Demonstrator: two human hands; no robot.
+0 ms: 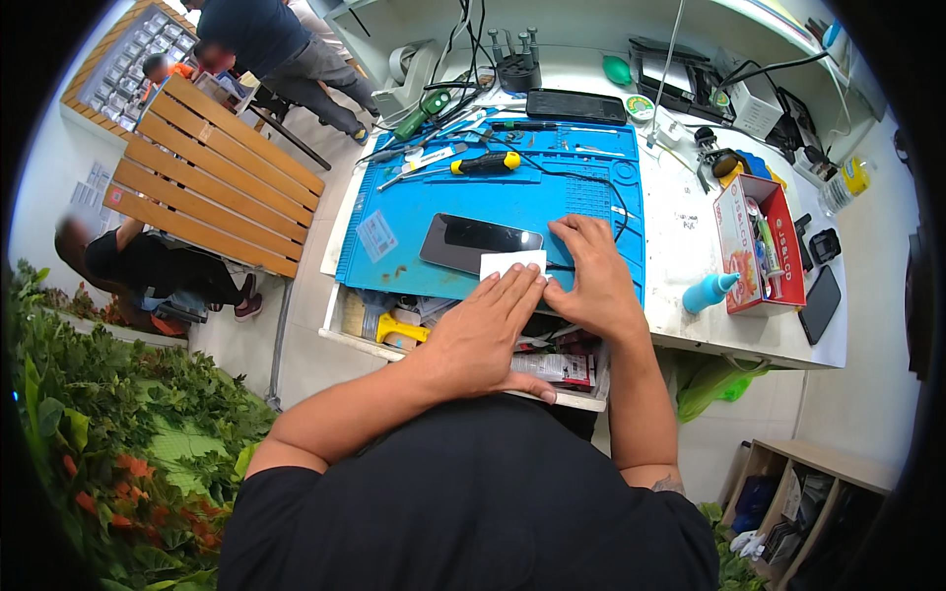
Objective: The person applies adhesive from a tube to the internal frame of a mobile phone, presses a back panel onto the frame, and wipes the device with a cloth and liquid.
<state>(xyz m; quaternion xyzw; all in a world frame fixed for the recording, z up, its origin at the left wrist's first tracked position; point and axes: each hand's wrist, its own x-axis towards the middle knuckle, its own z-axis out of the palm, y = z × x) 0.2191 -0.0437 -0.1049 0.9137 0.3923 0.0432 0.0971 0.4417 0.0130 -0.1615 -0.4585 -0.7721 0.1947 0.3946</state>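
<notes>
A dark smartphone (480, 243) lies screen up on the blue work mat (389, 271). Over its near right edge is a small white card or folded paper (513, 263). My left hand (483, 330) rests on that white piece, fingers stretched flat and thumb pointing to the right. To the right of the phone is my right hand (597, 281), its thumb and curved fingers apart with nothing visible between them. A dark cable end shows by its thumb. Below my hands an open drawer (340, 335) holds a yellow-handled brush (401, 330) and packets.
A yellow-black screwdriver (485, 164) and other tools lie across the mat's far side. Another phone (575, 105) lies behind them. On the right stand a light-blue bottle (709, 293) and a red-white box (759, 246) of supplies. Other people are by a slatted wooden bench (212, 172).
</notes>
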